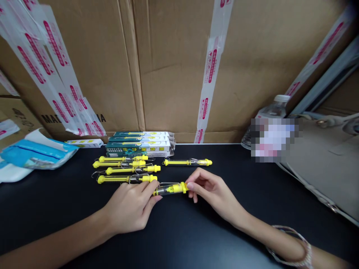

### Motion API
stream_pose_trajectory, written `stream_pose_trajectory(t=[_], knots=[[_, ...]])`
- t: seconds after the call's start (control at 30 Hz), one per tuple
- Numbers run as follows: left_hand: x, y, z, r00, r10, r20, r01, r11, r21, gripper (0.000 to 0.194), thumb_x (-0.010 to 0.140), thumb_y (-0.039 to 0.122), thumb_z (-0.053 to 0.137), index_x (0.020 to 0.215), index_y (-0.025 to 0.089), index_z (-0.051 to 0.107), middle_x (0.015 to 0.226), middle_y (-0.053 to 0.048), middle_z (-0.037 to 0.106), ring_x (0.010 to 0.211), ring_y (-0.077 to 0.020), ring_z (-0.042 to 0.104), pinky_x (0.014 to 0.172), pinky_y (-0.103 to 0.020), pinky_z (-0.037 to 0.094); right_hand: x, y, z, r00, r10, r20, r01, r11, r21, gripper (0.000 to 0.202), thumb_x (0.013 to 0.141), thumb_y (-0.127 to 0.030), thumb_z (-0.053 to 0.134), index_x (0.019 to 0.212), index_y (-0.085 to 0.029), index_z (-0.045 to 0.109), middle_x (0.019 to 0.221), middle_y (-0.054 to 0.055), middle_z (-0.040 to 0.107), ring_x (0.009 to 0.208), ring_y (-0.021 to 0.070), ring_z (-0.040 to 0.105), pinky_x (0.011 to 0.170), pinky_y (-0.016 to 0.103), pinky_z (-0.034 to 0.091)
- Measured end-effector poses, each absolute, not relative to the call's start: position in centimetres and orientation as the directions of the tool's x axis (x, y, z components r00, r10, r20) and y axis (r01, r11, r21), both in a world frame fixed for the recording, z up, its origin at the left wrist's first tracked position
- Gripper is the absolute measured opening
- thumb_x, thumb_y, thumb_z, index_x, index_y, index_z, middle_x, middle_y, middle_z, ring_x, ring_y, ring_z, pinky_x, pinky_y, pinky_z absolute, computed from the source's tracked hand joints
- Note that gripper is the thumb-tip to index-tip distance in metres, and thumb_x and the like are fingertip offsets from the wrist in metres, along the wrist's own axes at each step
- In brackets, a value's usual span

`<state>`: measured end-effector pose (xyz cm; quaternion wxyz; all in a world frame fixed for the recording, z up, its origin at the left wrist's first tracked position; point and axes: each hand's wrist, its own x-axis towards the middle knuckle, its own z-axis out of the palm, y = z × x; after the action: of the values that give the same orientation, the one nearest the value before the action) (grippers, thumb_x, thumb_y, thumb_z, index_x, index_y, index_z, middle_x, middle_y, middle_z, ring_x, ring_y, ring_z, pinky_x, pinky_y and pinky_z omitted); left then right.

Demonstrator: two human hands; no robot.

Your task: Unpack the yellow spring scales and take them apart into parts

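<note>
A tubular spring scale with a clear barrel and yellow ends lies level between my two hands. My left hand is closed around its left part, hiding that end. At the other end, the thumb and fingers of my right hand pinch the yellow cap. A thin metal wire shows along the top of the barrel. Just behind my left hand lie several more yellow spring scales, side by side with wire hooks showing. One separate spring scale lies farther right, beyond my right hand.
Stacked printed boxes stand behind the scales, beside a small white box. A blue packet lies at the left. A plastic bottle and a beige bag stand at the right. Large taped cartons wall off the black table's back.
</note>
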<state>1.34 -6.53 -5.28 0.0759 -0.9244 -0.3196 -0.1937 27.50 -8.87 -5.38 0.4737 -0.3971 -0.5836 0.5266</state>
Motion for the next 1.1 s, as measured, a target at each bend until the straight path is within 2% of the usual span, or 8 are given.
stream_pose_trajectory(t=[0.1, 0.2, 0.3, 0.43, 0.6, 0.7, 0.9, 1.1], knots=[[1.37, -6.49, -5.25, 0.722, 0.569, 0.393, 0.626, -0.780, -0.021, 0.017, 0.102, 0.028, 0.037, 0.109, 0.021, 0.052, 0.085, -0.003, 0.074, 0.067, -0.0246, 0.074, 0.050, -0.032, 0.049, 27.48, -8.79, -5.41, -0.204, 0.963, 0.174, -0.048, 0.168, -0.985, 0.022, 0.083, -0.034, 0.080, 0.089, -0.020, 0.065, 0.087, 0.000, 0.065, 0.076, 0.0114, 0.062, 0.072, 0.025, 0.054], [1.43, -6.51, -4.98, 0.716, 0.577, 0.393, 0.633, -0.774, -0.018, 0.018, 0.102, 0.028, 0.038, 0.108, 0.021, 0.052, 0.083, -0.002, 0.073, 0.064, -0.0240, 0.073, 0.049, -0.032, 0.049, 27.45, -8.68, -5.50, -0.177, 0.966, 0.188, -0.056, 0.181, -0.982, 0.030, 0.076, -0.033, 0.085, 0.095, -0.022, 0.064, 0.097, 0.001, 0.065, 0.087, 0.0134, 0.063, 0.081, 0.027, 0.055], [1.49, -6.63, -4.64, 0.724, 0.578, 0.377, 0.630, -0.776, -0.021, 0.017, 0.101, 0.026, 0.039, 0.108, 0.020, 0.053, 0.083, -0.003, 0.074, 0.065, -0.0232, 0.074, 0.050, -0.030, 0.050, 27.45, -8.72, -5.58, -0.215, 0.969, 0.119, -0.002, 0.121, -0.993, 0.031, 0.077, -0.038, 0.084, 0.093, -0.020, 0.065, 0.088, 0.001, 0.066, 0.077, 0.0129, 0.063, 0.070, 0.026, 0.056], [1.57, -6.78, -4.36, 0.742, 0.557, 0.375, 0.611, -0.791, -0.033, 0.017, 0.101, 0.026, 0.041, 0.108, 0.018, 0.055, 0.086, -0.006, 0.075, 0.069, -0.0241, 0.075, 0.052, -0.031, 0.052, 27.44, -8.96, -5.52, -0.255, 0.966, 0.048, 0.023, 0.055, -0.998, 0.033, 0.089, -0.050, 0.069, 0.086, -0.018, 0.061, 0.067, 0.000, 0.063, 0.056, 0.0121, 0.059, 0.050, 0.024, 0.050], [1.70, -6.59, -4.32, 0.729, 0.572, 0.375, 0.624, -0.782, -0.021, 0.018, 0.101, 0.025, 0.041, 0.106, 0.018, 0.056, 0.084, -0.005, 0.075, 0.066, -0.0248, 0.074, 0.050, -0.033, 0.053, 27.36, -8.99, -5.33, -0.218, 0.960, 0.174, -0.008, 0.177, -0.984, 0.025, 0.084, -0.039, 0.078, 0.091, -0.021, 0.061, 0.087, 0.000, 0.062, 0.075, 0.0127, 0.060, 0.068, 0.026, 0.053], [1.66, -6.53, -4.41, 0.725, 0.570, 0.387, 0.628, -0.778, -0.032, 0.018, 0.101, 0.026, 0.041, 0.107, 0.018, 0.056, 0.085, -0.005, 0.075, 0.065, -0.0256, 0.074, 0.049, -0.034, 0.053, 27.38, -8.86, -5.33, -0.197, 0.959, 0.202, -0.012, 0.204, -0.979, 0.031, 0.079, -0.037, 0.083, 0.097, -0.022, 0.062, 0.097, 0.001, 0.061, 0.085, 0.0140, 0.060, 0.078, 0.028, 0.054], [1.50, -6.70, -4.52, 0.729, 0.551, 0.406, 0.620, -0.783, -0.051, 0.020, 0.101, 0.027, 0.040, 0.108, 0.017, 0.057, 0.088, -0.007, 0.076, 0.065, -0.0258, 0.075, 0.048, -0.035, 0.054, 27.50, -8.85, -5.60, -0.227, 0.972, 0.065, 0.078, 0.085, -0.993, 0.034, 0.091, -0.052, 0.066, 0.086, -0.018, 0.063, 0.071, 0.000, 0.061, 0.062, 0.0133, 0.059, 0.056, 0.027, 0.051], [1.64, -6.67, -4.42, 0.721, 0.569, 0.395, 0.637, -0.769, -0.056, 0.022, 0.101, 0.027, 0.039, 0.106, 0.017, 0.058, 0.087, -0.007, 0.077, 0.064, -0.0249, 0.075, 0.050, -0.034, 0.054, 27.43, -9.04, -5.23, -0.204, 0.958, 0.202, -0.011, 0.204, -0.979, 0.028, 0.083, -0.038, 0.079, 0.101, -0.022, 0.063, 0.107, 0.005, 0.064, 0.089, 0.0160, 0.063, 0.082, 0.031, 0.055]])
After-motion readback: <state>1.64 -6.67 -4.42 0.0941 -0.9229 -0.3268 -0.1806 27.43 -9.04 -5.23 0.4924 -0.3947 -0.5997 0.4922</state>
